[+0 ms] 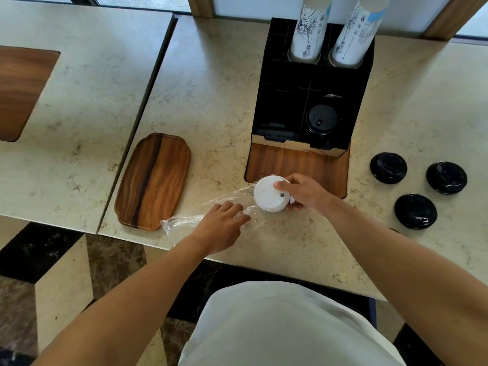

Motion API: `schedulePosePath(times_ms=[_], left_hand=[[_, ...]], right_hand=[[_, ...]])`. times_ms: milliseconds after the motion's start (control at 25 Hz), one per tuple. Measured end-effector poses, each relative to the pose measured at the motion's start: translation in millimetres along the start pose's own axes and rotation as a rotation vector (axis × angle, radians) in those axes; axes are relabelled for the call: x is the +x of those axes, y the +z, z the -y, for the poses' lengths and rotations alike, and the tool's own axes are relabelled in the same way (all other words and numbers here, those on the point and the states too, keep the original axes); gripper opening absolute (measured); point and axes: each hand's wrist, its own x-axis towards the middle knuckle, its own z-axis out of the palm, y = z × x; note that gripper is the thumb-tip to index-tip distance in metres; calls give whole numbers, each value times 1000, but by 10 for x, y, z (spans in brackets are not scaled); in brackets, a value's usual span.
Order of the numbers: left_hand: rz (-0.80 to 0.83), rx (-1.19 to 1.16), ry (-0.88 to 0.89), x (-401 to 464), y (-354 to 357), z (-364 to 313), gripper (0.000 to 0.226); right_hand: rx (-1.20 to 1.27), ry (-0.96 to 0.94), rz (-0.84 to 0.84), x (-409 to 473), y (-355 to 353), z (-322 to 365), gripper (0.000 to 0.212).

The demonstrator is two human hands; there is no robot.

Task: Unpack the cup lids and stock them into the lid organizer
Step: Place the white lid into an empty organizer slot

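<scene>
- Right hand [303, 192], seen from the head camera, grips a stack of white lids [269, 194] just in front of the black organizer [280, 75].
- Left hand [224, 223] presses the loose plastic wrap [184, 221] onto the counter, fingers fairly straight.
- Best approach, probably: keep the wrap pinned, draw the stack clear, and hold it square so no lids slip.

Marble counter [211, 101] bears organizer [285, 107], wooden tray [153, 180], black lids [388, 168].

Bare counter [216, 101] lies open between the wooden tray [153, 180] and the black lid organizer [277, 75]. Two tall cup stacks [309, 30] block the organizer's back. Three black lids [388, 167] sit to its right, and clear plastic wrap [184, 220] trails across the front.
</scene>
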Motion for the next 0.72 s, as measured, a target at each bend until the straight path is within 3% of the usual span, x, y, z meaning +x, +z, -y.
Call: schedulePosePath(times_ms=[280, 520, 720], left_hand=[[13, 89, -241, 4, -16, 154, 50], [-67, 30, -561, 158, -148, 343, 48], [-165, -22, -697, 298, -197, 426, 27]], right_hand=[[247, -80, -240, -37, -32, 47, 50], [371, -62, -198, -55, 45, 68, 50], [398, -53, -179, -94, 218, 20, 47]])
